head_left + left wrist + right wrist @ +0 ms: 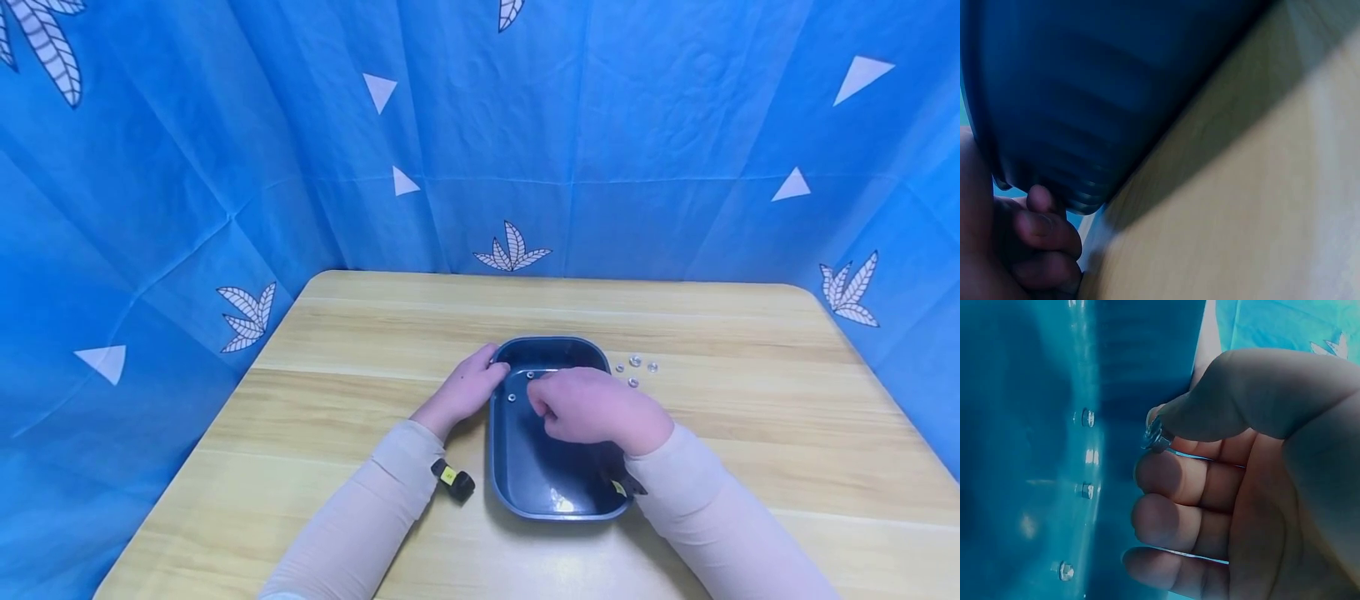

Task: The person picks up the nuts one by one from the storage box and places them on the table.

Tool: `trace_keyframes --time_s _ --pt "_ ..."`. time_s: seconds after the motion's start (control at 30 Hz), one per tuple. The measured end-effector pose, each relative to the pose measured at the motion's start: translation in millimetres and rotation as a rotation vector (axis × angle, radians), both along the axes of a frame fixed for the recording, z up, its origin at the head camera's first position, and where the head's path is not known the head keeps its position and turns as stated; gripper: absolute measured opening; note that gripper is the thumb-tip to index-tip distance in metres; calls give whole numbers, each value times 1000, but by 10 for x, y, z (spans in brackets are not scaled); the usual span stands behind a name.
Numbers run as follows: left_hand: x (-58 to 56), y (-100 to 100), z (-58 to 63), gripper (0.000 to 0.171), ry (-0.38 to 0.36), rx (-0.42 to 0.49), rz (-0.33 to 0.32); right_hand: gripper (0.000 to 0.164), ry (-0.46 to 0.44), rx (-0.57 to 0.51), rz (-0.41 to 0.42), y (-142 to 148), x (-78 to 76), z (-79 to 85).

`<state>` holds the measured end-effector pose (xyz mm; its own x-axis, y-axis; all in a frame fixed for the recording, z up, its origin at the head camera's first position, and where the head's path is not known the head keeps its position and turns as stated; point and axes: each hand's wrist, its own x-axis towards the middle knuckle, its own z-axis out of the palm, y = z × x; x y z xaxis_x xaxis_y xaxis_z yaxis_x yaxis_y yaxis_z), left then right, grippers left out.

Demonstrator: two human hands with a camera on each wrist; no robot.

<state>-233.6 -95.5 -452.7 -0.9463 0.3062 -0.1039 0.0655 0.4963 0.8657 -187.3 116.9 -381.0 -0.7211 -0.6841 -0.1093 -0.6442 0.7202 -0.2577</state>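
Observation:
A dark blue rectangular tray with raised walls lies on the table. My left hand grips its left rim near the far corner, thumb over the edge. In the left wrist view, curled fingers show against the tray's outer wall. Over the inside of the tray, my right hand pinches a small shiny metal nut between thumb and index finger; the head view hides that nut. Small metal nuts lie on the tray floor, among them one nut near the left wall and another nut farther back.
Several small metal nuts lie on the wooden table just right of the tray. Blue cloth with leaf and triangle prints hangs behind the table and along its sides. Each wrist wears a black strap-on device.

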Motion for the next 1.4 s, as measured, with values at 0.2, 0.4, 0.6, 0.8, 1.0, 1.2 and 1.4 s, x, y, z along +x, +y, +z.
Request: trace_keyframes --time_s 0.2,0.4,0.6,0.8,1.0,1.2,1.4 --pt "-3 6 4 36 14 8 -2 24 15 -10 17 11 -3 -24" --pt "3 -1 10 36 24 0 -5 24 -23 -1 2 1 -5 -22" --pt "1 -6 -13 35 37 -3 2 25 7 -1 20 10 7 -26" --pt "-8 -3 -29 32 59 -5 6 25 21 -13 35 19 7 -28" --pt "-2 0 -23 35 39 10 -1 24 -7 -11 16 48 -20 -32" --pt "11 1 -25 38 23 8 3 25 -1 -26 -21 139 -65 10" --pt "8 13 -28 41 13 -8 8 23 6 -47 -29 233 -90 93"
